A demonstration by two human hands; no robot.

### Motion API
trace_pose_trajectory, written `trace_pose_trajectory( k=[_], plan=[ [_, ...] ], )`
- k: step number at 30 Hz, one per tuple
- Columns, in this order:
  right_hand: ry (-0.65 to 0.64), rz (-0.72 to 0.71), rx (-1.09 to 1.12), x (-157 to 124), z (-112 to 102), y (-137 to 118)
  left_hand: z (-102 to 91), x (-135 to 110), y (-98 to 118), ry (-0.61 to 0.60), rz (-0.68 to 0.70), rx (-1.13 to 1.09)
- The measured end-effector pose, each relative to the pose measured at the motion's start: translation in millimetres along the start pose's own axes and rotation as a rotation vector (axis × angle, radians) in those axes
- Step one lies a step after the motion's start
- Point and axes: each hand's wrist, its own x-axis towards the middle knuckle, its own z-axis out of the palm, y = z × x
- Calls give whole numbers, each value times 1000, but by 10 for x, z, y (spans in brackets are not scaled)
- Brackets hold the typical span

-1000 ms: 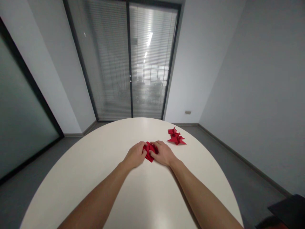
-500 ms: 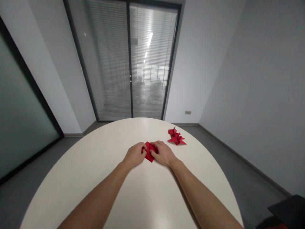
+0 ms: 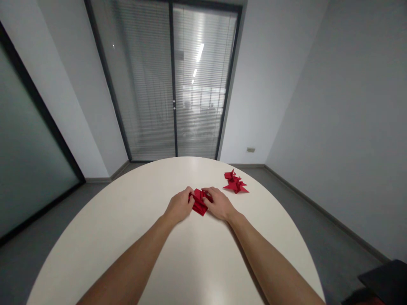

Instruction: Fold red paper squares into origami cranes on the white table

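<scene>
A piece of folded red paper (image 3: 200, 206) lies on the white table between my two hands. My left hand (image 3: 179, 205) pinches its left edge, with thumb and fingers closed on it. On the opposite side my right hand (image 3: 219, 203) grips the right edge, thumb toward the middle of the paper. Creases show across the paper, and both side edges are partly hidden under my fingers. Beyond my right hand sit a few red origami figures (image 3: 235, 184) with pointed tips, bunched close together so that I cannot separate them clearly.
The round white table (image 3: 133, 203) spreads under both forearms. A glass partition with blinds (image 3: 200, 127) stands behind it, and a white wall with an outlet plate (image 3: 251, 150) is at the right. A dark object (image 3: 386, 279) is at the lower right corner.
The paper between my hands has opened a little wider across its middle, and its folds look different. My fingers have shifted slightly on both edges. The origami figures have stayed put.
</scene>
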Motion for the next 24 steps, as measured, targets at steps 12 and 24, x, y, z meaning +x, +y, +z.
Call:
trace_pose_trajectory(
  k=[12,24],
  plan=[
    [17,-3,122,-5,-10,20,-1,13,-12,15,-67,-43],
    [5,57,86,-2,-14,24,-14,-24,10,4,62,4]
  ],
)
